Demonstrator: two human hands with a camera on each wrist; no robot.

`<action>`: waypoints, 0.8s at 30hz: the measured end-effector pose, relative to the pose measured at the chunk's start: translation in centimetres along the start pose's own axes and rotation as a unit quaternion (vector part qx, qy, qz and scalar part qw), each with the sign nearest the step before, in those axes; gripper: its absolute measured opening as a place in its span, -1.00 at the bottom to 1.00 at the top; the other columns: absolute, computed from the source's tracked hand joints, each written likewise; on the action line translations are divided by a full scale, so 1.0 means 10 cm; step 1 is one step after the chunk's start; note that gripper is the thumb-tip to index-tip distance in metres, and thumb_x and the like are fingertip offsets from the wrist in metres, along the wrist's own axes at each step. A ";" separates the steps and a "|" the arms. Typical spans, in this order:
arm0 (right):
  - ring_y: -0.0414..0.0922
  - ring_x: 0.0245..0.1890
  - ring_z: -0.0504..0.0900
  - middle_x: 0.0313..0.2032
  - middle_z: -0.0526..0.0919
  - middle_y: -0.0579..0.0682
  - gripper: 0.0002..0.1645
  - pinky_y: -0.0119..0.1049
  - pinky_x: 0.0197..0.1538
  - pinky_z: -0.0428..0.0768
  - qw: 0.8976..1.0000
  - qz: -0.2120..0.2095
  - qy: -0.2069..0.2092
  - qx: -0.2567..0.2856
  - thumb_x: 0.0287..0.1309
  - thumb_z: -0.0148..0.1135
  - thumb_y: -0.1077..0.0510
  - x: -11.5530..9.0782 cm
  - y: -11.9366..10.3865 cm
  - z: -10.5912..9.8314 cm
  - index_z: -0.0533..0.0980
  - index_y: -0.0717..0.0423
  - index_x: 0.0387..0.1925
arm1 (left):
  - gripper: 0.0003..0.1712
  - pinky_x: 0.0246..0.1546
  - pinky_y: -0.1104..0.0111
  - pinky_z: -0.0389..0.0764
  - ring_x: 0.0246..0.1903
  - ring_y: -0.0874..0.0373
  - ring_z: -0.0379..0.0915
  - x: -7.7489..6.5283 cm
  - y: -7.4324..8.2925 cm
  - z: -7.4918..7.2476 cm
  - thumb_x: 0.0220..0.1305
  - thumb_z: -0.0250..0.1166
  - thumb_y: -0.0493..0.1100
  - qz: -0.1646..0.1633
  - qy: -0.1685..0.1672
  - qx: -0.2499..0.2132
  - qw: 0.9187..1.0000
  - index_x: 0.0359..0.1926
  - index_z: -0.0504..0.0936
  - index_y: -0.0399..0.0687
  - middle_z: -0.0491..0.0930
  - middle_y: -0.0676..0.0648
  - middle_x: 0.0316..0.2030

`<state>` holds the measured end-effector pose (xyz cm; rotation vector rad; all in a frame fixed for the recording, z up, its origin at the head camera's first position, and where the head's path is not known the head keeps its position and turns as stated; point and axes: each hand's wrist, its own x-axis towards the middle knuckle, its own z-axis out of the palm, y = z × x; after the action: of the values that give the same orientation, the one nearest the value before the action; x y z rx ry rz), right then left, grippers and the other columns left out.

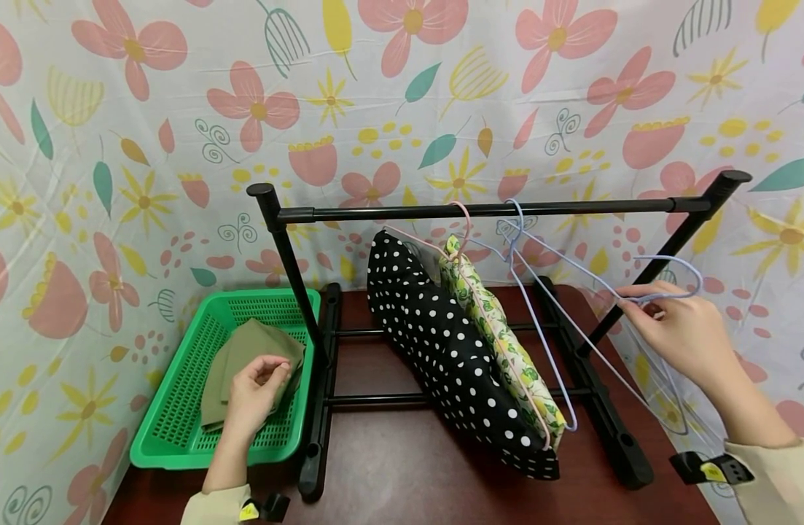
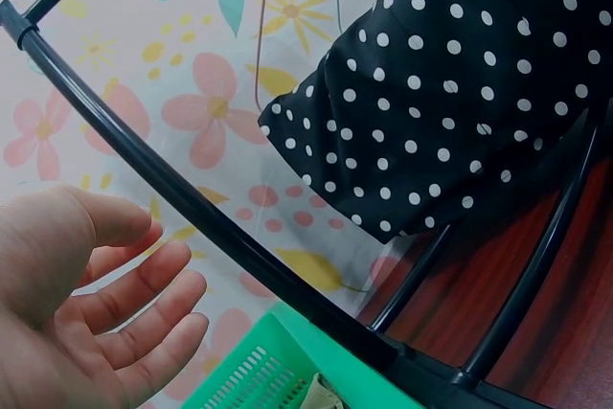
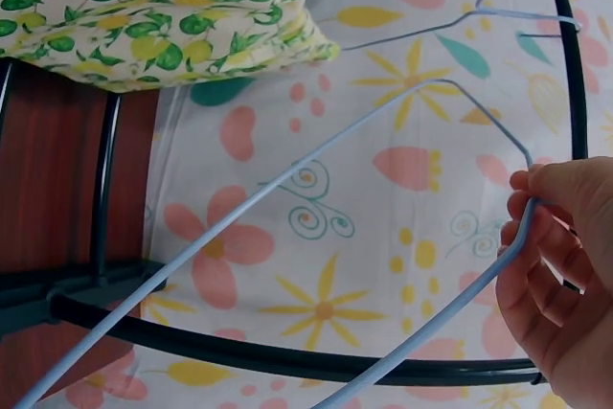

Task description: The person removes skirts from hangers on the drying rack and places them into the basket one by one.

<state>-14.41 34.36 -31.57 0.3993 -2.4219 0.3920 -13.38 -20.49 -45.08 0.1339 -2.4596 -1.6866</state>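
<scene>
My right hand (image 1: 680, 328) pinches a light-blue clothes hanger (image 3: 278, 179) near its hook, to the right of the black rack (image 1: 375, 213). My left hand (image 1: 252, 394) hovers above the olive folded cloth (image 1: 252, 339), its fingers loosely bent with nothing between them. That cloth lies in a green plastic basket (image 1: 172, 408). Hanging from the rail are a black cloth with white polka dots (image 1: 434, 350) and a lemon-print cloth (image 1: 483, 302), with a pink hanger (image 1: 466, 219) at them. Beside these, another light-blue hanger (image 1: 516, 219) hooks over the rail.
The rack's black feet (image 1: 313, 452) stand on a dark red-brown table (image 1: 388, 467). The basket sits against the rack's left side. A flower-print sheet (image 1: 388, 109) forms the backdrop behind and at both sides.
</scene>
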 end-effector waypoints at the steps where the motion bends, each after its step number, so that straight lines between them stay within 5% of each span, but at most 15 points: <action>1: -0.49 -0.78 0.19 -0.52 0.59 0.03 -0.85 -0.50 -0.76 0.05 1.000 0.001 -0.003 -0.003 0.02 0.30 0.24 0.02 0.00 0.00 0.66 0.11 -0.31 | -0.71 -0.22 0.27 0.56 -0.23 0.09 0.54 0.00 0.00 0.00 0.27 0.18 -0.03 0.000 0.000 0.000 1.000 -0.14 0.60 -0.13 0.62 0.00 -0.29; 11: -0.41 -0.85 -0.01 -0.69 0.43 -0.08 -0.85 -0.43 -0.78 -0.01 0.999 -0.007 -0.023 -0.027 0.02 0.27 0.22 0.23 -0.04 0.05 0.67 0.11 -0.32 | -0.72 -0.19 0.27 0.56 -0.23 0.09 0.54 -0.01 -0.02 0.02 0.27 0.18 -0.04 -0.005 0.000 -0.007 1.000 -0.14 0.60 -0.13 0.62 -0.11 -0.23; 18: -0.35 -0.84 0.08 -0.68 0.52 -0.07 -0.86 -0.40 -0.75 0.06 0.999 -0.004 -0.038 -0.028 0.05 0.26 0.18 0.37 -0.10 0.08 0.68 0.14 -0.38 | -0.75 -0.18 0.34 0.57 -0.23 0.15 0.55 0.00 0.01 0.05 0.29 0.17 -0.12 -0.019 -0.003 -0.019 1.000 -0.11 0.58 -0.17 0.61 -0.11 -0.20; 24: -0.31 -0.85 0.11 -0.85 0.37 -0.17 -0.85 -0.37 -0.74 0.08 0.998 -0.008 -0.050 -0.037 0.07 0.25 0.15 0.51 -0.17 0.13 0.68 0.14 -0.40 | -0.76 -0.20 0.38 0.57 -0.21 0.11 0.56 0.02 0.00 0.06 0.29 0.17 -0.12 -0.023 -0.005 -0.018 1.000 -0.11 0.59 -0.16 0.62 -0.08 -0.20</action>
<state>-18.31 31.41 -28.93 0.4135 -2.5197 0.2805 -13.69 -19.96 -45.27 0.1813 -2.4493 -1.7534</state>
